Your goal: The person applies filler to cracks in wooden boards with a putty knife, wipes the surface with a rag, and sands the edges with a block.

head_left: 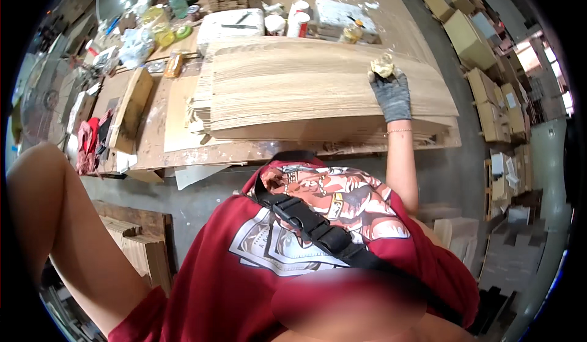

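the workbench [183, 152] fills the upper half of the view, its bare top smeared with pale glue or filler. on it lies a stack of thin wood veneer sheets [293, 91], wide and slightly bowed, the edges fanned and ragged toward the near side. such sheets look light one by one but floppy and brittle, apt to crack along the grain; as a stack they are likely heavy, and best taken by the long edges with both hands spread wide.

the right hand [391, 91], in a grey glove, rests on the far right part of the top sheet, its fingers closed around a yellowish wad of cloth [383, 66] pressed to the wood. the left hand is out of view; only the bare upper arm shows at the left, so its grip cannot be seen.

beyond the stack stand white tubs [298, 19], a small bottle [352, 33], and a yellow jug [160, 29]. a wooden block [131, 106] lies to the left, near a red rag [88, 137]. cardboard boxes [468, 36] crowd the floor to the right.
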The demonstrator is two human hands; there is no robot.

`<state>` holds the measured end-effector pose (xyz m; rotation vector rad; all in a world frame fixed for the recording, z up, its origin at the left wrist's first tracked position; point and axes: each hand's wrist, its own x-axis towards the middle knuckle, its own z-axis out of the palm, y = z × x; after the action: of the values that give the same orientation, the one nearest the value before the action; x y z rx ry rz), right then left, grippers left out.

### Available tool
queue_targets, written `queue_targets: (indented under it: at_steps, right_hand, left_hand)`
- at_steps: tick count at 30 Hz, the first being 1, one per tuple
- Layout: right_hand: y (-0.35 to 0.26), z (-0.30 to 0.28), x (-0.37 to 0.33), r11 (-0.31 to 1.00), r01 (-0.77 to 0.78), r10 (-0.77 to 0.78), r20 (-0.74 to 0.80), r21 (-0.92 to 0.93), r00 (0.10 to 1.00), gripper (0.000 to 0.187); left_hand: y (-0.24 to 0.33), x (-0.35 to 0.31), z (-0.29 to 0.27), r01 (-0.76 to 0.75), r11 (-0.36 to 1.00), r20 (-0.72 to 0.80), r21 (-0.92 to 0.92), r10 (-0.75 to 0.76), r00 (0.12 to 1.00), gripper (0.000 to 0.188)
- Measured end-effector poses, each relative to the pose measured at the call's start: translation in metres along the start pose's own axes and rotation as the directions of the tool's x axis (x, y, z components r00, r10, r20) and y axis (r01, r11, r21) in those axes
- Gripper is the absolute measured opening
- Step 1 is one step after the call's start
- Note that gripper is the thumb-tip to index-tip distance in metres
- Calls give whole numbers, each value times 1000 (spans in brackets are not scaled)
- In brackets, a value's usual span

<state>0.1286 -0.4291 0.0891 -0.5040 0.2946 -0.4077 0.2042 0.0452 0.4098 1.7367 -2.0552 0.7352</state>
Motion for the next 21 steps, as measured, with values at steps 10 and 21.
queue_targets:
  at_steps: [10, 21]
  right_hand:
    - [0, -28, -5, 998, -55, 53, 185, 6, 981, 48]
    - [-23, -14, -45, 990, 87, -100, 119, 110, 988, 27]
  left_hand:
    - [66, 6, -17, 65, 994, 88, 83, -72, 994, 63]
    - [88, 60, 8, 80, 996, 110, 46, -84, 990, 63]
